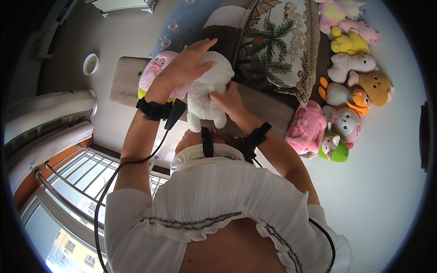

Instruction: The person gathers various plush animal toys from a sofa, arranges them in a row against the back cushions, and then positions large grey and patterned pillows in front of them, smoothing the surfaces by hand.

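A white plush toy (208,90) is in front of my body, its stubby legs towards me and its face not visible. My right hand (231,100) grips its right side, with the thumb lying across the plush. Stretched flat over the toy's upper left part is my left hand (191,63), thumb spread from the fingers; whether its palm presses on the fur is hidden. Behind my left wrist lies a pink plush toy (155,73) with yellow-green parts, partly covered by my hand and forearm. Black straps circle both wrists, and a cable runs from the left one.
Beyond my hands is a brown sofa (266,100) with a palm-tree cushion (290,44). Several plush toys (353,54) line its right side, near a pink plush item (306,128). A white bin (91,64) stands on the floor at left, above a railed window (82,170).
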